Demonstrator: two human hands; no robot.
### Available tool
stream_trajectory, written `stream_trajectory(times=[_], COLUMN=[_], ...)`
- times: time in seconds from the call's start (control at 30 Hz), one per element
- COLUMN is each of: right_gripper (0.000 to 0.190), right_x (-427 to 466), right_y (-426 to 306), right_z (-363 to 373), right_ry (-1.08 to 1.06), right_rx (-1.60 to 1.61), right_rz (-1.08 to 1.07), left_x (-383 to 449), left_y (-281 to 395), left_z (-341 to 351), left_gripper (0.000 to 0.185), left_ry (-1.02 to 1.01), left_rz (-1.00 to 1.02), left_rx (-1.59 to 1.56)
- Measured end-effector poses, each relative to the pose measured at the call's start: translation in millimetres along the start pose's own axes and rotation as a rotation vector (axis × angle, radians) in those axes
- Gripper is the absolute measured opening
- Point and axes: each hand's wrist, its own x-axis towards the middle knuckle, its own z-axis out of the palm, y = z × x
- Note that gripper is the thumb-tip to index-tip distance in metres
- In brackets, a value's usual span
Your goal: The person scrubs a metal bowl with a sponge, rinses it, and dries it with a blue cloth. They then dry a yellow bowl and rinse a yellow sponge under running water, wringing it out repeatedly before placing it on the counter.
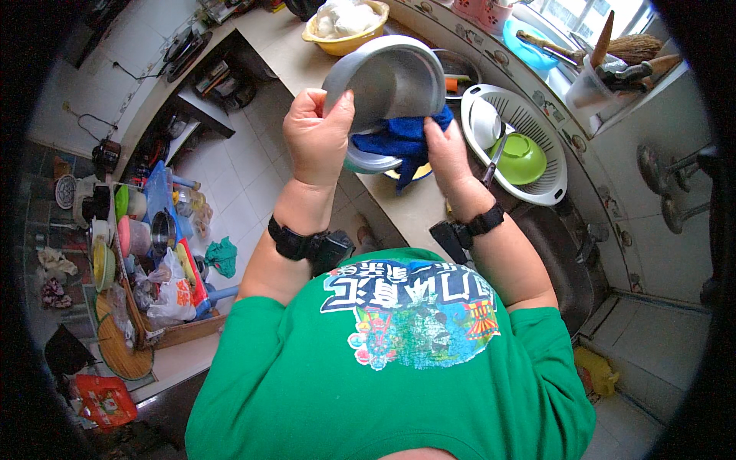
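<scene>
A round metal pot (397, 75) is tilted up over the counter, its hollow side facing me. My left hand (322, 132) grips its rim at the left with the thumb on the edge. In my right hand (448, 149) is a dark blue cloth (397, 138), which lies against the pot's lower rim and hangs down below it. Part of a yellow-edged dish (424, 171) shows behind the cloth. Close to the right of my right hand, a white oval drain basket (555, 192) holds a green bowl (520, 160), a white bowl (485, 122) and a knife (497, 155).
A yellow basin (345, 45) with white plastic bags stands at the counter's far end. The sink (546, 247) is at the right. A plastic container (589, 86) of utensils and a blue basin (528, 45) stand on the windowsill. Bags and bowls crowd the left side.
</scene>
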Motion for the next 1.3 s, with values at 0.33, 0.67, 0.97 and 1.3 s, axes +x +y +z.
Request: stream_trajectory(times=[0.33, 0.67, 0.97, 1.3], right_gripper=[0.033, 0.028, 0.033, 0.015], right_x=[-11, -23, 2, 9], right_y=[-59, -121, -42, -91], right_z=[-66, -31, 47, 40], right_ry=[-0.26, -0.231, -0.362, -0.705], right_rx=[0.132, 0.381, -0.666, -1.664], right_rz=[0.396, -0.055, -0.315, -0.704], left_x=[15, 3, -20, -5], left_y=[-37, -42, -36, -28], left_z=[-37, -34, -5, -29], left_gripper=[0.015, 0.016, 0.014, 0.017], left_ry=[0.264, 0.178, -0.22, -0.173], left_rz=[-0.281, -0.335, -0.218, -0.104], left_rx=[-0.15, -0.173, -0.161, 0.002])
